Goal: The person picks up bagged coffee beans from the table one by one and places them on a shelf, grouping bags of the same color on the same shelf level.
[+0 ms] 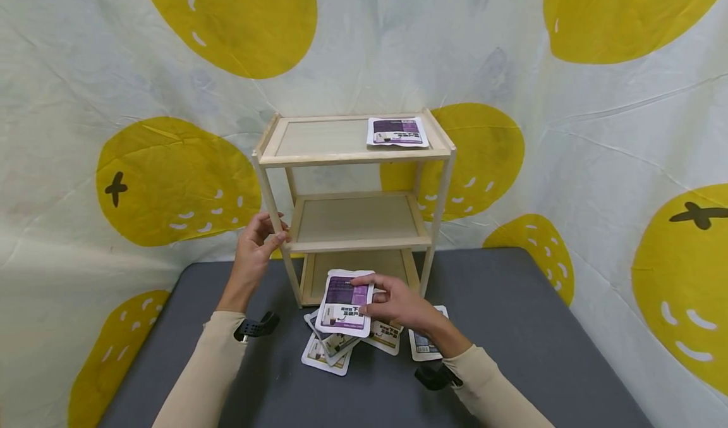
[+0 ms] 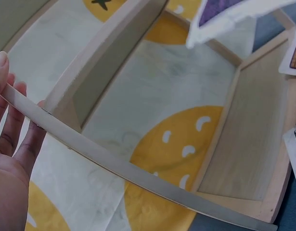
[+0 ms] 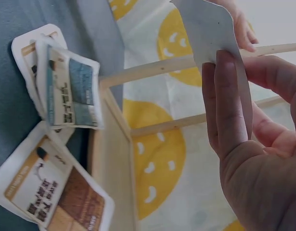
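My left hand [image 1: 254, 248] grips the left front post of a three-tier wooden shelf rack [image 1: 358, 246], thumb in front and fingers behind, near the middle shelf. With my right hand [image 1: 400, 303] I hold a flat white sachet with a purple label [image 1: 343, 305] by its right side, in front of the bottom shelf. In the right wrist view, the sachet's plain back [image 3: 210, 31] shows between thumb and fingers. Beneath it, several overlapping sachets [image 1: 327, 356] with brown and blue-grey labels lie on the table. Another purple-labelled sachet [image 1: 397, 132] lies flat on the top shelf's right side.
One more sachet [image 1: 423, 346] lies right of the pile, partly hidden by my right wrist. The dark grey table [image 1: 512, 327] carries the rack near its back edge. Behind hangs a pale cloth [image 1: 352, 42] printed with large yellow fruit.
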Demonstrator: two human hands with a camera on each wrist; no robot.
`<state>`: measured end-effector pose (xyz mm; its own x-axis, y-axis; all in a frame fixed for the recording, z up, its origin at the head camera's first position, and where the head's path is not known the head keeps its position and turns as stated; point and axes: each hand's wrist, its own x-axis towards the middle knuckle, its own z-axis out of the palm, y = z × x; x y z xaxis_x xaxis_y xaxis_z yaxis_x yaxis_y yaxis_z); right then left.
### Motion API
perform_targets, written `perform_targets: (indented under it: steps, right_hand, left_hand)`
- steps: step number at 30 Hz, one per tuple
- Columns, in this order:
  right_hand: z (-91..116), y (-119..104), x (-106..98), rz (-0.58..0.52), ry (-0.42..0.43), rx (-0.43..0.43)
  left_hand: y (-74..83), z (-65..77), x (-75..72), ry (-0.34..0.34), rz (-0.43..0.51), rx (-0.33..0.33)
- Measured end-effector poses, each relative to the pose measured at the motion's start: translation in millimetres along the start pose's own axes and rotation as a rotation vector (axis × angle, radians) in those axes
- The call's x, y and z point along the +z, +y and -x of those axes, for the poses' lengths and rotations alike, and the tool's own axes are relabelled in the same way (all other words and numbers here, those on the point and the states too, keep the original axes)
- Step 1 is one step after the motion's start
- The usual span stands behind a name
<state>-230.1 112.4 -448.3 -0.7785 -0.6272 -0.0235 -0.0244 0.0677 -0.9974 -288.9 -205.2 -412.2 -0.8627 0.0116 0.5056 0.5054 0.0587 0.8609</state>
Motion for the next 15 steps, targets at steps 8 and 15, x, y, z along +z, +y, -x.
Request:
perform_targets:
  steps: [8,15]
  right_hand:
    - [3,-19,-2,0.029,-0.002,-0.067]
    - [4,-35,-4,0.046,0.000,-0.088]
  left_hand:
    - [-1.4,-0.3,-1.8,-0.023,-0.001,0.021]
    - [0.5,1.0,-0.5,-0.008,-0.014,0.009]
